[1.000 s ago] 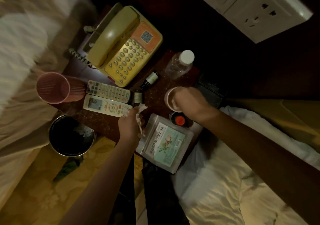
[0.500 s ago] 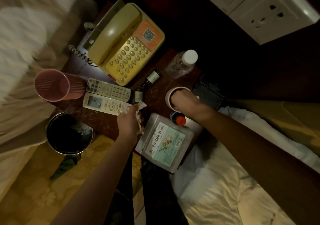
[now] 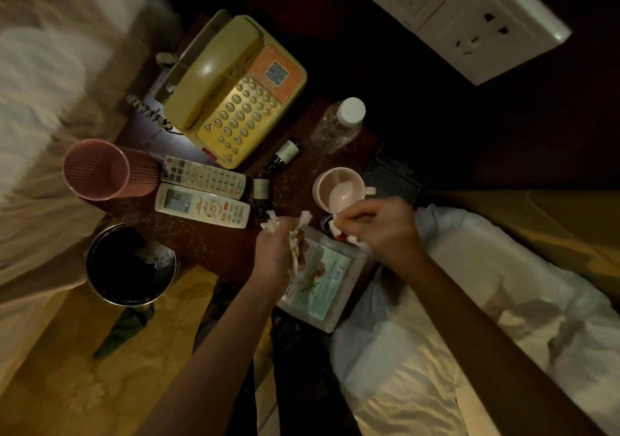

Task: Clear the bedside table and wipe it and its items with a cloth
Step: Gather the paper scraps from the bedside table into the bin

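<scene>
My right hand, which covered the mug a second ago, is now drawn back beside it, fingers pinched shut on a torn scrap of white tissue. My left hand stays closed round a crumpled, twisted tissue wad above the glossy packet. The smooth pink mug stands uncovered on the speckled dark bedside table, near two flat remotes, small glass bottles and the yellowed plastic telephone.
</scene>
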`<state>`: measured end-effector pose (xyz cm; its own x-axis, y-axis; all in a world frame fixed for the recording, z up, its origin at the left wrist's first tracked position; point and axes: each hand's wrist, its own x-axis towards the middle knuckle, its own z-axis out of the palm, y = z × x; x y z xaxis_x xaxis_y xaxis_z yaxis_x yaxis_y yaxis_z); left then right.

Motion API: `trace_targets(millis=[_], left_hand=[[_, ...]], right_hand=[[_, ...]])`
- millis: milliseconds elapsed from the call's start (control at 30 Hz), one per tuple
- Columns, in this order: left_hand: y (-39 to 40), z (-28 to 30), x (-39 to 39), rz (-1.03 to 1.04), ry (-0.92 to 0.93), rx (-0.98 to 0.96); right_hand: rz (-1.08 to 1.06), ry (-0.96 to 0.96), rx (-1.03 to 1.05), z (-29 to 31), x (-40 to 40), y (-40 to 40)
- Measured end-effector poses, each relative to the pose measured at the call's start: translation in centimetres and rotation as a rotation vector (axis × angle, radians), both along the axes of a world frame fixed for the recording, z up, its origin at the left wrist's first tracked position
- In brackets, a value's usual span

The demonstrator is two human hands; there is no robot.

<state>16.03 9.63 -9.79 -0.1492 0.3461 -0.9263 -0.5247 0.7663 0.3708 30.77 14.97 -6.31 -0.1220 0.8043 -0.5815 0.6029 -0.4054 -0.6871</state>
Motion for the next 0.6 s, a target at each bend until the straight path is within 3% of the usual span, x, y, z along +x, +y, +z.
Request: trace_targets(millis=[100, 200, 333, 600], left_hand=[[0.0, 0.9, 1.5, -0.039, -0.080, -0.001], [0.1, 2.0, 2.7, 0.066, -0.340, 0.071], [-0.5, 2.2, 3.4, 0.014, -0.186, 0.062], [-0.7, 1.7, 3.0, -0.009, 0.033, -0.060]], right_hand=[[0.029, 0.069, 0.039, 0.8, -0.7, -2.9], [-0.102, 0.059, -0.014, 0.6, -1.6, -4.7], [-0.072, 0.018, 0.043, 0.3, -2.3, -5.7], [0.059, 0.149, 0.080, 1.1, -1.6, -5.7]])
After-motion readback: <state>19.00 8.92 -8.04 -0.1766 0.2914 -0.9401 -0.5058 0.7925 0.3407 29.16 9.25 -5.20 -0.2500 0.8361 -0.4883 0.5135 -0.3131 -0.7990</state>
